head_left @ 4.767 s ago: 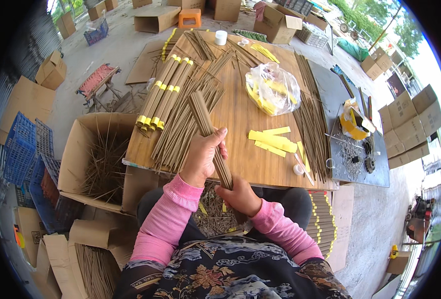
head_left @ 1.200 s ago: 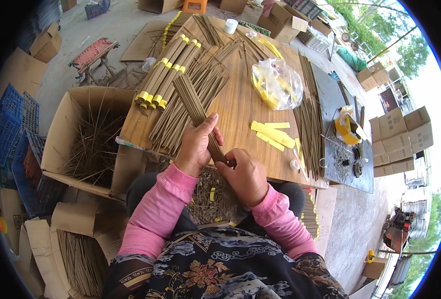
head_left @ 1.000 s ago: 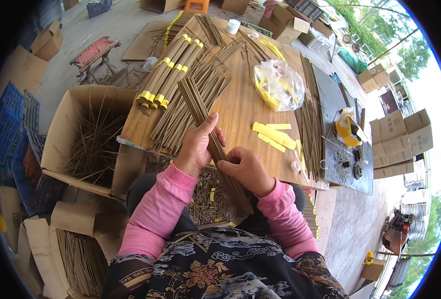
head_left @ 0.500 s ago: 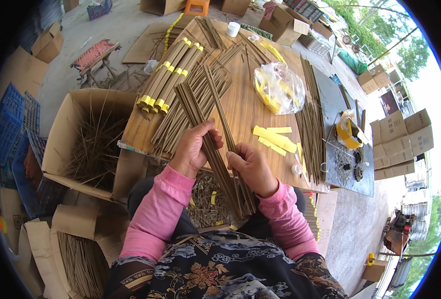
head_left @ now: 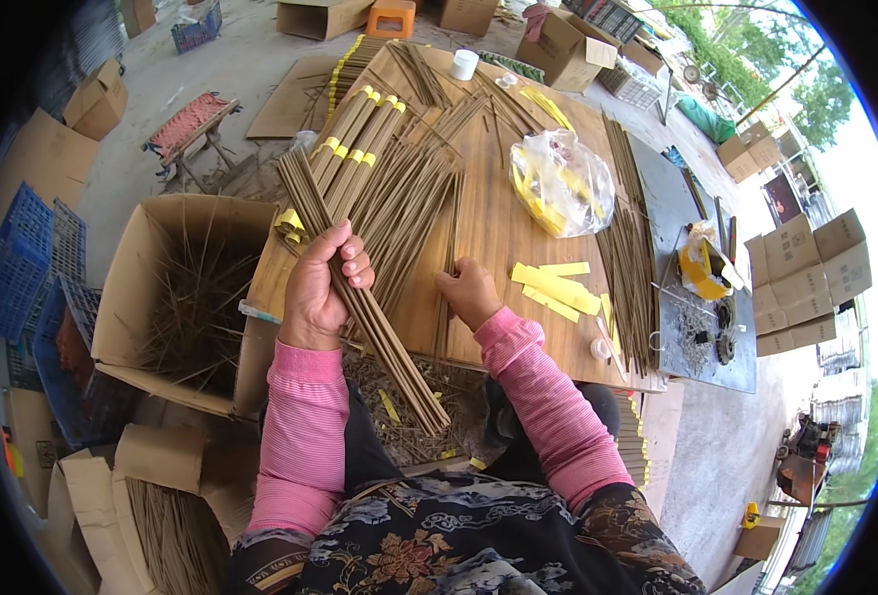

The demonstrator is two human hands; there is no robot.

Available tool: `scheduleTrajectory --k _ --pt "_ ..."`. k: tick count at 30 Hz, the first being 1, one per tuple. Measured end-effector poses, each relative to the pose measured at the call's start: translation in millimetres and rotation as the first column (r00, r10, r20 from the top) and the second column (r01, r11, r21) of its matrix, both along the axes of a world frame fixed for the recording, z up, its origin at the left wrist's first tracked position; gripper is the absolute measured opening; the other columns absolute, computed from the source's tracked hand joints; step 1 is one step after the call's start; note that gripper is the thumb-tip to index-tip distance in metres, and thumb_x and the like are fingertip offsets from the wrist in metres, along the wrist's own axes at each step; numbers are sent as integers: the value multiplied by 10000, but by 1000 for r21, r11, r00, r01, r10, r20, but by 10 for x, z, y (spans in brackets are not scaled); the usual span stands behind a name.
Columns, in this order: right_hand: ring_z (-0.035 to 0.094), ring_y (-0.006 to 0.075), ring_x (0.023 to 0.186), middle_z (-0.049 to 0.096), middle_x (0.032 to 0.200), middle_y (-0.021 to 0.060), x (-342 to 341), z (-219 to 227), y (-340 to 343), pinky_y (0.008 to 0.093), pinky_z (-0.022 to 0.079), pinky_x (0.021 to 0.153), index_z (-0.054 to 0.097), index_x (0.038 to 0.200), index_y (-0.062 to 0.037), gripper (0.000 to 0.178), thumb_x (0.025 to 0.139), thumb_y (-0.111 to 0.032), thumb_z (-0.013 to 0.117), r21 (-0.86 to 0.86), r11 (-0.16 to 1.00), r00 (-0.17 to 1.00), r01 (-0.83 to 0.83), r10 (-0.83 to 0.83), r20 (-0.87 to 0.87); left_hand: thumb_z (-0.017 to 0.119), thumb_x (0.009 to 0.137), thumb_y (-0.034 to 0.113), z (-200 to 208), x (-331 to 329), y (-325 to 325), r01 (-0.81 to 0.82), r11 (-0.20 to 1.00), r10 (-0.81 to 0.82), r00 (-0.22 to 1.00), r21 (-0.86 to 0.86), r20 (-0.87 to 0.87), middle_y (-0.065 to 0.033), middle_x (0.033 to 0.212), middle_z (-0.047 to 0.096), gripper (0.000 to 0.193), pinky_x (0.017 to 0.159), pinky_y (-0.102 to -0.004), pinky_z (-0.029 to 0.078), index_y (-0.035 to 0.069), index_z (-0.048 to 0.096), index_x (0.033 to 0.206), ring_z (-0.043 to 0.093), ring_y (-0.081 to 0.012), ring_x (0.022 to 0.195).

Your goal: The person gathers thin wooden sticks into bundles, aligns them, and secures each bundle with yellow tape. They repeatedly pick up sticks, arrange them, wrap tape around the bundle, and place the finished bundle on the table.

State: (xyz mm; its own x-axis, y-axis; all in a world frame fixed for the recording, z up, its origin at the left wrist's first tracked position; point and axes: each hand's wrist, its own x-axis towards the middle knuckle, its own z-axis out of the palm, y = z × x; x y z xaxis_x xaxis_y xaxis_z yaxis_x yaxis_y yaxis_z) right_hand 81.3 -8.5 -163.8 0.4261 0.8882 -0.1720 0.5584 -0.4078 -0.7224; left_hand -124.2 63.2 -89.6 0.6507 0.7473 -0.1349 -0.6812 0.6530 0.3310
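My left hand [head_left: 326, 288] is closed around a bundle of thin brown sticks [head_left: 394, 359], held slantwise over the table's near edge. Its lower end hangs above my lap. My right hand [head_left: 470, 294] pinches a few thin sticks [head_left: 455, 220] standing apart from that bundle, over the wooden table [head_left: 493, 248]. Beyond my hands lies a loose pile of sticks [head_left: 399, 213]. Left of this pile are several stick bundles wrapped with yellow bands [head_left: 332, 144]. Flat yellow strips [head_left: 556, 288] lie to the right of my right hand.
A clear plastic bag [head_left: 562, 186] with yellow strips sits farther back. More sticks [head_left: 629, 268] line the table's right side, beside a grey board [head_left: 682, 327] with a yellow container [head_left: 702, 268]. At left stands a carton [head_left: 121, 317] of sticks; another carton [head_left: 166, 456] is nearer.
My left hand has moved left with its bundle. My right hand has drawn away from the bundle, up over the table, with a few sticks; the gap between my hands has widened.
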Motion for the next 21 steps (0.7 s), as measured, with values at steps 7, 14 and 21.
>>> scheduleTrajectory --k 7,14,21 --pt "600 301 730 601 794 197 -86 132 105 352 478 684 474 1118 56 483 784 -283 557 61 997 985 -50 39 170 575 844 157 -18 122 -43 49 999 -49 999 6 -13 5 609 463 172 417 -224 370 95 465 727 432 -83 490" --pt "597 141 744 601 823 118 56 322 -69 277 488 635 462 1145 40 393 844 -199 540 114 991 907 -68 109 -407 569 845 141 -4 304 -133 115 993 -116 993 -14 -14 8 601 455 176 410 -218 362 97 454 718 416 -74 480" --pt "591 144 623 573 735 56 -441 928 -929 256 483 543 488 910 -10 281 838 -254 609 123 926 225 -356 213 -951 616 816 153 59 532 -401 122 989 -117 991 77 -69 0 620 497 129 455 -238 410 96 506 777 475 -98 508"
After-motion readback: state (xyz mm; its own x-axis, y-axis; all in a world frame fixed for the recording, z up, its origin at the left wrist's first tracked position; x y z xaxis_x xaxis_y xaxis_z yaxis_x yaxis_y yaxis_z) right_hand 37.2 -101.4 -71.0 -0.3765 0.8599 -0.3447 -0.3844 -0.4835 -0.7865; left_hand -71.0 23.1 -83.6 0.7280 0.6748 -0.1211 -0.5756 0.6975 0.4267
